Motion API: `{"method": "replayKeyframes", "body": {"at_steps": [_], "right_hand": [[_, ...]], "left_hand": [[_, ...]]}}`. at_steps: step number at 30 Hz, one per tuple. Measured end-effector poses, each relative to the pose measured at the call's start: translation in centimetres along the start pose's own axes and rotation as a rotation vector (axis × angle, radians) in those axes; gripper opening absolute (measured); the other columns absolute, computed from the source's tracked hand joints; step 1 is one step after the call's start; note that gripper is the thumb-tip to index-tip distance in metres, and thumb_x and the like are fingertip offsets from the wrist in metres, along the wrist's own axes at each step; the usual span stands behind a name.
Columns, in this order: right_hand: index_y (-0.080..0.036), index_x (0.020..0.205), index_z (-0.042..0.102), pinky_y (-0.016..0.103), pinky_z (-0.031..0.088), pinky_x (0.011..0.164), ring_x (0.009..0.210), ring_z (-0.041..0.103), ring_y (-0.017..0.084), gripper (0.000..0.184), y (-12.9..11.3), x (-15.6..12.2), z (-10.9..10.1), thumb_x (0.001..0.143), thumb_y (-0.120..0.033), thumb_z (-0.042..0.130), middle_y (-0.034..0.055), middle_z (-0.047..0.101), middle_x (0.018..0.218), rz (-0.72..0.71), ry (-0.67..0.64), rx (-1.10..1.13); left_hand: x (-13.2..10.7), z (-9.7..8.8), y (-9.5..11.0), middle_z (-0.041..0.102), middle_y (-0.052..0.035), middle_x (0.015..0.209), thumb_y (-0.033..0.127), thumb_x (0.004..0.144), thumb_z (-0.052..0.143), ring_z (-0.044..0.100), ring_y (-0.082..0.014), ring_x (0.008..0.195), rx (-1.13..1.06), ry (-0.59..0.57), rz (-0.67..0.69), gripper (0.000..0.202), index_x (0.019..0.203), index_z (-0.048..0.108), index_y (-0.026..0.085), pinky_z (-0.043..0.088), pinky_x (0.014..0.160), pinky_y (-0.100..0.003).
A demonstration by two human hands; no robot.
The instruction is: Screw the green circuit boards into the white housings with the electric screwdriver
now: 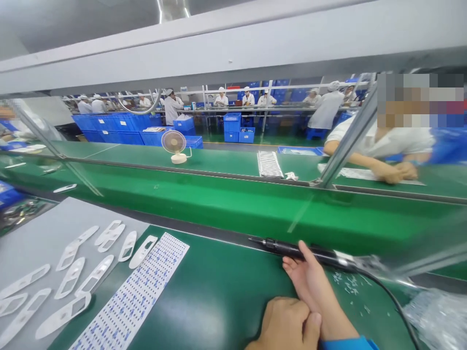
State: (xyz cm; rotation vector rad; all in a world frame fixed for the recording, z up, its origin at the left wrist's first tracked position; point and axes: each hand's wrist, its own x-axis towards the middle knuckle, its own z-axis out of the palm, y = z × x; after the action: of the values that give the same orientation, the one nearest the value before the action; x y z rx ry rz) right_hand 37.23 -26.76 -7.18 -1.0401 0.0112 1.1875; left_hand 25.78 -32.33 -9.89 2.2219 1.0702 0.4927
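The right hand point(310, 284) reaches forward over the green worktop point(219, 291) to a black electric screwdriver point(292, 249) that lies on its side at the far edge, tip pointing left. The fingers are pressed together on the near side of the tool and the thumb rests up against its body; whether the hand actually grips it cannot be told. A blue sleeve point(350, 343) shows at that wrist. The left hand point(288, 324) is curled closed at the bottom of the view, its thumb touching the right wrist, with nothing seen in it. A black cable point(396, 304) runs from the screwdriver's right end down to the right, past a few tiny pale bits point(346, 283) scattered on the worktop and near a clear plastic bag point(438, 316). Well to the left lies a long sheet of small blue-printed labels point(138, 291), and beside it a grey mat point(44, 233) with flat white plastic pieces point(71, 277) laid out in rows. Beyond the green belt point(219, 199) stands a small fan point(174, 146), and a co-worker's hands point(396, 172) rest on a sheet on the far side.
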Motion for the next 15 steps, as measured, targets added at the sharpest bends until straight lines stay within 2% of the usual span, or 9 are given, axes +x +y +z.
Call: {"method": "replayKeyframes", "body": {"at_steps": [7,15], "right_hand": [[-0.015,0.079,0.058,0.021,0.053,0.044,0.049,0.061,0.013,0.028,0.09,-0.26,0.43,0.079,-0.033,0.08,0.0012,0.063,0.063,0.002,-0.01,0.026],[-0.014,0.081,0.06,0.021,0.053,0.045,0.05,0.061,0.012,0.028,0.26,-0.17,0.32,0.081,-0.035,0.079,0.0021,0.064,0.067,-0.014,-0.017,0.035]], "left_hand": [[0.33,-0.05,-0.38,0.069,-0.0036,0.071,0.022,0.093,0.043,0.065,-0.0204,0.066,-0.039,0.054,0.133,0.027,0.068,0.051,0.02,0.031,0.058,-0.032],[0.47,-0.01,-0.42,0.065,-0.003,0.067,0.025,0.097,0.036,0.061,-0.019,0.061,-0.054,0.094,0.17,0.032,0.067,0.046,0.021,0.029,0.056,-0.031]]}}
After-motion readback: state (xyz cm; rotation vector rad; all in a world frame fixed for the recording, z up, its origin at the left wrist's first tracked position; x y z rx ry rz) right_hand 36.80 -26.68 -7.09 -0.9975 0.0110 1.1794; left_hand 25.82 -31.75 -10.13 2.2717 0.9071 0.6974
